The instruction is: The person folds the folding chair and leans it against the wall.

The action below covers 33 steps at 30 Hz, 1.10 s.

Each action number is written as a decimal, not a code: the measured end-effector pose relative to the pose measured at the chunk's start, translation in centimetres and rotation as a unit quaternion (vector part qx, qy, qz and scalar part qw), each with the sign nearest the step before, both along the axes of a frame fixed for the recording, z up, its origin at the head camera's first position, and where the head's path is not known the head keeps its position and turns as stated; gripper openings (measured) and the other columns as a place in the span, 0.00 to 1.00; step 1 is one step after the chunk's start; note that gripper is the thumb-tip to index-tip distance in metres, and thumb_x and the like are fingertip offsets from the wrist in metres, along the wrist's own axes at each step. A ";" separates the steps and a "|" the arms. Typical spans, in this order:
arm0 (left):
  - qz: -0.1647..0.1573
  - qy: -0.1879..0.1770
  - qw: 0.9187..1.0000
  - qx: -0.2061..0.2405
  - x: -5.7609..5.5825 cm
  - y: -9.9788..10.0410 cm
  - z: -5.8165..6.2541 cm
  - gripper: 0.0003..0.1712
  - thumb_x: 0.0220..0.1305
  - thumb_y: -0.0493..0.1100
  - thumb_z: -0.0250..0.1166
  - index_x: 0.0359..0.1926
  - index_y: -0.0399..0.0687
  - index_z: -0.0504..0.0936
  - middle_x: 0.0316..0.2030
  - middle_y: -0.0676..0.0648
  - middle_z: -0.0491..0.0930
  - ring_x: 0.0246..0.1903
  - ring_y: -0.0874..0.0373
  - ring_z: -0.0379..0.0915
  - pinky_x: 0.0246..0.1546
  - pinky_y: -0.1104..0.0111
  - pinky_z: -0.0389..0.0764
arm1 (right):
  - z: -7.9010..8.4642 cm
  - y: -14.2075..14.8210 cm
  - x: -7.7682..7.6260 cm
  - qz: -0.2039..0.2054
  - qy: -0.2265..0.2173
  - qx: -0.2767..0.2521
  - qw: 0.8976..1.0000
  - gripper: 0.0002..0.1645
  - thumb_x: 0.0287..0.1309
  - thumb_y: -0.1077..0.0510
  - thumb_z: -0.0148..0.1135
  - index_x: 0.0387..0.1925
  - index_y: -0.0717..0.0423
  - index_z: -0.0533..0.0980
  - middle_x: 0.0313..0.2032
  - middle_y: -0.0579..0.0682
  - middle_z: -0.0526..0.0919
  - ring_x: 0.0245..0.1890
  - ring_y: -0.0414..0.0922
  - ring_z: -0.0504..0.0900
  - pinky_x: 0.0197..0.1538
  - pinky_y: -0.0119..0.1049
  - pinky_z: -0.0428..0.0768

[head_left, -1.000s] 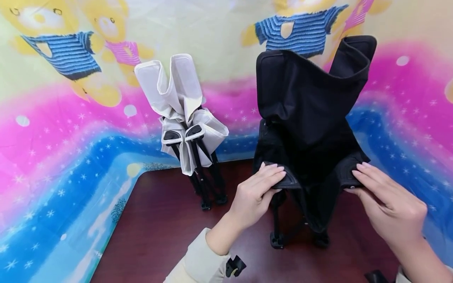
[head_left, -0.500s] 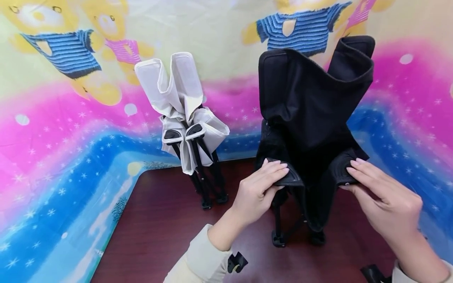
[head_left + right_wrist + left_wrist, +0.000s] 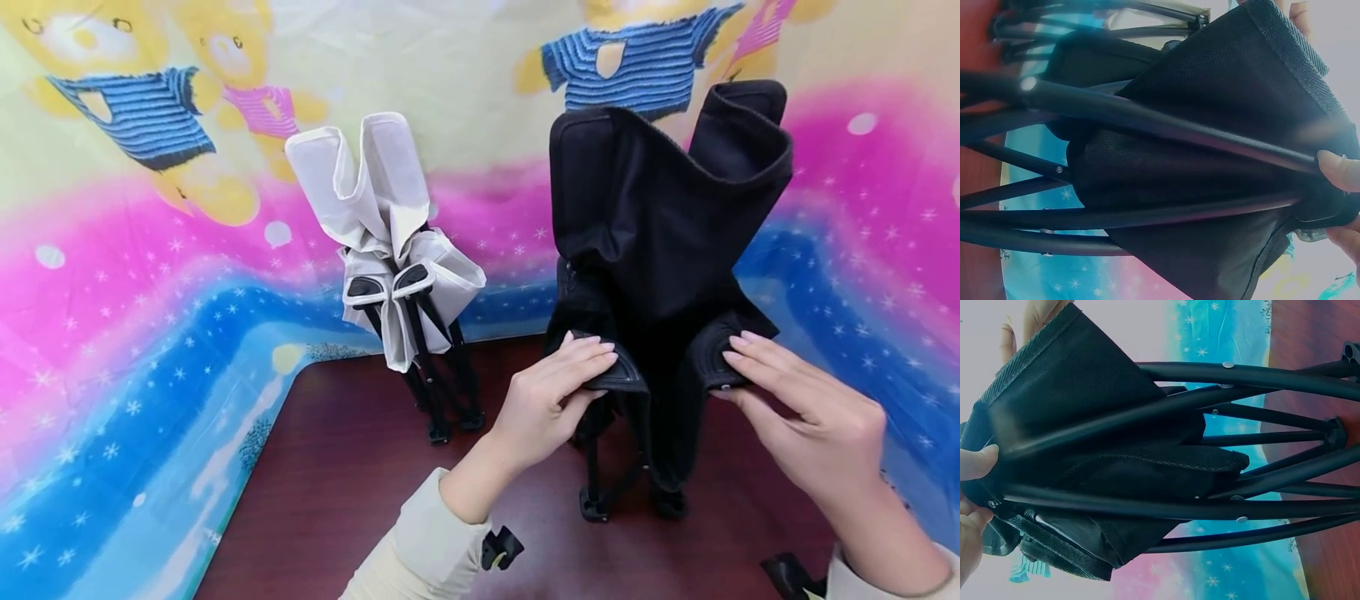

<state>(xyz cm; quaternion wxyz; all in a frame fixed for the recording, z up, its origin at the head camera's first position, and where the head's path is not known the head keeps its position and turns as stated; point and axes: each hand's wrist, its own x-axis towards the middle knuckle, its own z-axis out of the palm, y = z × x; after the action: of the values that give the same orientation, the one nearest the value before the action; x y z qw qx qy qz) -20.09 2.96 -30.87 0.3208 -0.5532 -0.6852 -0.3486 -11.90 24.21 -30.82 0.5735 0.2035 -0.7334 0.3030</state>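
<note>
A black folding chair (image 3: 667,225) stands partly folded on the right of the table in the head view. My left hand (image 3: 543,400) grips its front left seat corner, fingers over the top and thumb beneath. Opposite, my right hand (image 3: 817,408) pinches the front right corner the same way. Between the two corners the black cloth sags in a deep fold. Under the cloth, crossed black tubes (image 3: 1285,381) with rivets show in the left wrist view. The right wrist view has the thumb (image 3: 1338,172) against the end of a tube (image 3: 1210,128).
A smaller white folding chair (image 3: 393,192) with black legs stands folded to the left of the black one. Both are on a dark red-brown table (image 3: 322,500). Behind hangs a cloth backdrop (image 3: 480,67) printed with bears and snowflakes.
Both hands have drawn the black chair's front corners closer together, the right hand moving left and the left hand slightly right. The gap between the corners is narrower. The white chair has not moved.
</note>
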 end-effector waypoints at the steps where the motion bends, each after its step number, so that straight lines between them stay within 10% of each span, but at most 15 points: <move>1: -0.001 -0.002 1.000 0.001 0.0 0.0 0.0 0.17 0.48 0.31 0.63 0.43 0.35 0.78 0.44 0.44 0.76 0.51 0.59 0.65 0.53 0.67 0.61 | 0.0 0.0 -0.1 0.004 -0.001 0.000 1.000 0.23 0.48 0.47 0.59 0.30 0.66 0.80 0.35 0.60 0.80 0.43 0.41 0.77 0.48 0.24 0.68; 33: -0.008 0.004 1.000 -0.009 -0.2 1.1 0.6 0.17 0.49 0.32 0.63 0.44 0.35 0.77 0.45 0.43 0.75 0.52 0.58 0.64 0.55 0.67 0.59 | 1.1 -1.8 -0.6 0.041 0.011 -0.020 0.999 0.22 0.46 0.49 0.61 0.30 0.67 0.80 0.35 0.60 0.80 0.43 0.41 0.77 0.49 0.27 0.68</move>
<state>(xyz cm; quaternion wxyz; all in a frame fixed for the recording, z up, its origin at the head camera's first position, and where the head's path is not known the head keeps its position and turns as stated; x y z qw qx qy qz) -20.27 4.08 -30.31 0.3159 -0.5629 -0.6828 -0.3422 -12.45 22.40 -29.75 0.5727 0.2251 -0.7119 0.3385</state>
